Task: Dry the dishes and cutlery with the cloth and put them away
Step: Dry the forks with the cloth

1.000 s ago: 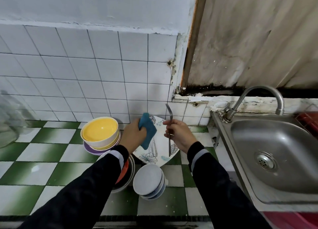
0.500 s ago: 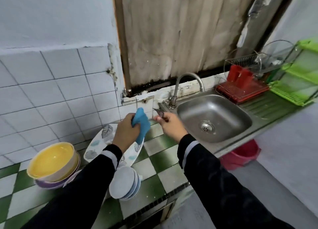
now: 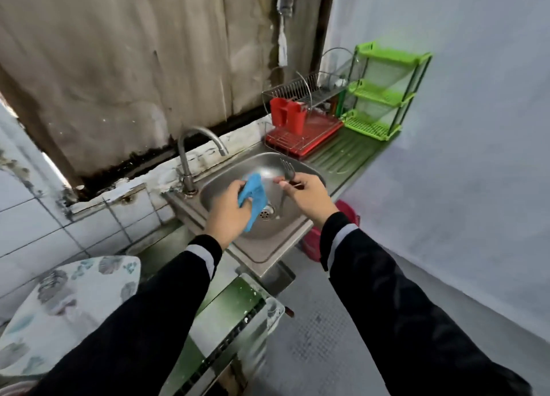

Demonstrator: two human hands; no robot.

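Moved since the earlier frame: both hands are now over the basin instead of at the worktop edge by the tap, and the view has swung right. The yellow bowl stack is out of frame and the drying rack is larger at upper right.

The left hand (image 3: 227,214) is seen at frame centre, fingers clenched round a bunched blue cloth (image 3: 253,197). The right hand (image 3: 309,194) is seen just right of it, with a silver metal fork (image 3: 287,168) pinched between thumb and fingers. The tines are pointed up and the handle hangs down below the hand. Fork and cloth are near each other but apart, and both are held above the round stainless steel sink (image 3: 215,192), clear of it. The drain is partly seen between the hands.

A curved steel tap (image 3: 190,145) is mounted at the sink's left rear. A red drainer tray with wire rack (image 3: 306,133) is placed right of the sink at upper right, with a red plastic cutlery holder (image 3: 287,114) on it. A green three-tier plastic shelf (image 3: 384,89) is set just beside the rack, against the wall.

A white oval plate with grey-blue leaf print (image 3: 68,306) is seen at lower left, on the green and white tiled worktop (image 3: 235,303). A red bucket (image 3: 346,212) is partly seen below the sink, behind the right sleeve.
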